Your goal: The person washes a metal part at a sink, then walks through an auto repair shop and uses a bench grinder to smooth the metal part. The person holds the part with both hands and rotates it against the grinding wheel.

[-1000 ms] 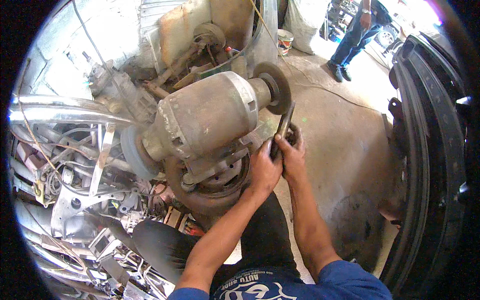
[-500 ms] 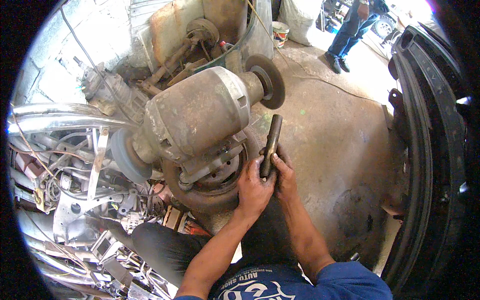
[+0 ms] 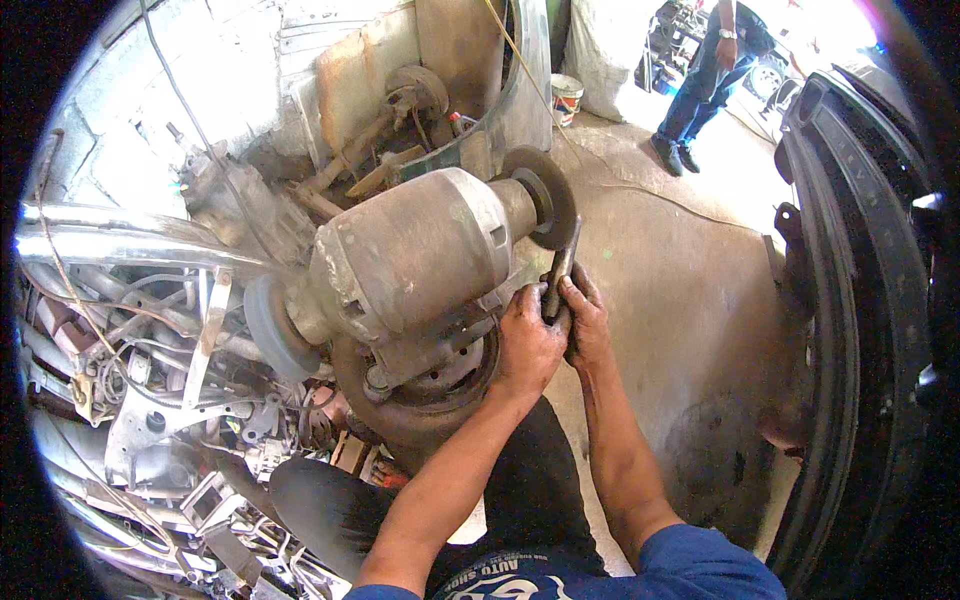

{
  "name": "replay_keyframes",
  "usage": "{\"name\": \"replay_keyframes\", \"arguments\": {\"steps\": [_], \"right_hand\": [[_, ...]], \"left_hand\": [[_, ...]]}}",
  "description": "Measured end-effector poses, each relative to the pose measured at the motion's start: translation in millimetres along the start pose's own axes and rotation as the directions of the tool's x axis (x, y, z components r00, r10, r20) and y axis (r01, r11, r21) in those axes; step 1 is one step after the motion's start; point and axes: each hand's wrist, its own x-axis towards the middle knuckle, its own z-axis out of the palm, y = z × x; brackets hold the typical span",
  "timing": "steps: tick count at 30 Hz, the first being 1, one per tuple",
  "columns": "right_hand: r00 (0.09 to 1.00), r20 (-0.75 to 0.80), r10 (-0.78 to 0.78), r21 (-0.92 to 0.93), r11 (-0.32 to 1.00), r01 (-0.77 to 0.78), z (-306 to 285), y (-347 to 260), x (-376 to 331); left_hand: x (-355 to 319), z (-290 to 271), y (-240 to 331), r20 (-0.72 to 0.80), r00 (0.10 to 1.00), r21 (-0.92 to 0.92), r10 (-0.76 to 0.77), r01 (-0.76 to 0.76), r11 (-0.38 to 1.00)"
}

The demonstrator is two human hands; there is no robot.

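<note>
A dark metal tube (image 3: 563,262) is gripped in both my hands, its far end up against or very close to the edge of the dark grinding wheel (image 3: 551,195). My left hand (image 3: 531,342) closes around the tube's near part from the left. Opposite it, my right hand (image 3: 589,325) wraps the tube with the thumb lying along it. The wheel belongs to a large, worn bench grinder (image 3: 415,255). On the grinder's left end sits a grey wheel (image 3: 277,328). Fingers partly hide the tube's lower end.
Under the grinder is a tyre on a steel rim (image 3: 410,425). Scrap car parts (image 3: 160,400) pile up at left, beside chrome pipes (image 3: 120,240). A black car bumper (image 3: 835,330) stands at right. Farther back are a person's legs (image 3: 690,105), a bucket (image 3: 566,98) and a floor cable (image 3: 680,204).
Both hands have moved forward with the tube, tilting it so its far end now reaches the right grinding wheel. The whole view has shifted slightly.
</note>
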Motion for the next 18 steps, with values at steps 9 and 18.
{"name": "replay_keyframes", "arguments": {"steps": [9,18], "right_hand": [[0.996,-0.086,0.011,-0.127,0.992,-0.022,6.1,18.2,-38.9],[0.995,-0.092,-0.048,-0.142,0.989,0.035,12.2,7.0,-18.0]], "left_hand": [[-43.0,-25.1,-0.9,-0.002,1.0,0.068,-0.013,0.013,0.998],[-13.6,-14.5,2.1,0.036,0.999,0.034,-0.034,0.033,0.999]]}}
